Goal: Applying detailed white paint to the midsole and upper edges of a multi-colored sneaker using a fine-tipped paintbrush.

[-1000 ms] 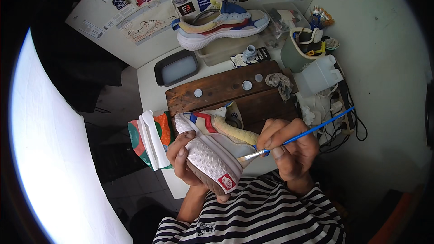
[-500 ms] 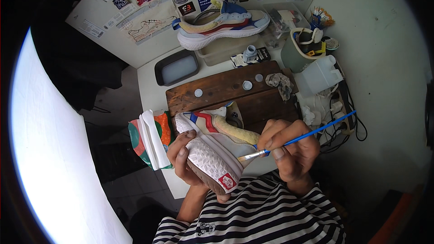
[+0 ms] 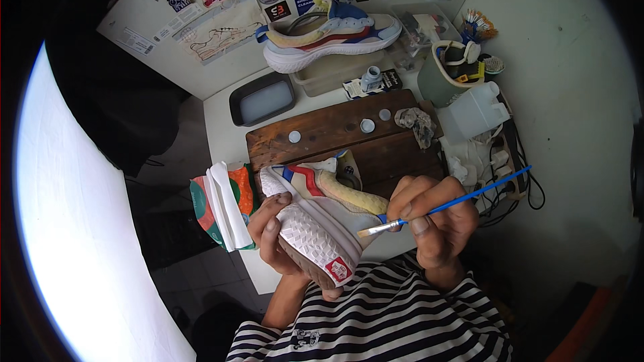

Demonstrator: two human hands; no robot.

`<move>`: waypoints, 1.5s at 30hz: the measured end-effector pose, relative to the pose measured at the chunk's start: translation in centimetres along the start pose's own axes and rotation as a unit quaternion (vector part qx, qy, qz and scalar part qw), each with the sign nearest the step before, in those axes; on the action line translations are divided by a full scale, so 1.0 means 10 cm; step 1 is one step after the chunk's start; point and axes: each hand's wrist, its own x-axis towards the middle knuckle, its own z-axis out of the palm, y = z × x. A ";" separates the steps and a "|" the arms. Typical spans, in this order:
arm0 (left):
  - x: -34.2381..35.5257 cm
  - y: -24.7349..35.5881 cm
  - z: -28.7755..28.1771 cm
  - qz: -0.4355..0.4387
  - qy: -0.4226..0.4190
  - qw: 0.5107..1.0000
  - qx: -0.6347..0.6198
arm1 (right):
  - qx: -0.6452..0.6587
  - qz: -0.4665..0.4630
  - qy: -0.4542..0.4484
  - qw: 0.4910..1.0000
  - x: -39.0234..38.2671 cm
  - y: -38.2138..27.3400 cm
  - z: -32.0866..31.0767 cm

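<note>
Sneaker (image 3: pixel 312 231): held tilted over the near edge of the white table (image 3: pixel 258 275), sole turned leftward, heel toward the striped shirt (image 3: pixel 376 315).
Left hand (image 3: pixel 274 238): reaching up from below, fingers curled over the sole's left edge and clamped on the shoe.
Right hand (image 3: pixel 439 218): raised beside the heel, knuckles bent, thumb and fingers pinched together on a blue paintbrush (image 3: pixel 493 188).
Brush angle: handle slanting up rightward, bristles at the sidewall; whether they touch, I cannot tell.

Two hands (image 3: pixel 274 236), two shoes (image 3: pixel 310 233), one held paintbrush (image 3: pixel 439 206), perhaps three lids (image 3: pixel 367 125).
</note>
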 end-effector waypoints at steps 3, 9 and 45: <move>0.01 0.00 0.01 0.008 0.008 1.000 0.013 | -0.005 0.005 -0.001 1.000 0.03 -0.03 0.03; -0.02 -0.02 -0.01 0.007 0.003 1.000 0.012 | 0.012 -0.008 -0.036 0.999 0.01 0.02 -0.05; -0.13 -0.16 -0.04 0.051 -0.004 0.998 0.030 | 0.020 0.003 -0.031 0.999 0.01 0.01 -0.06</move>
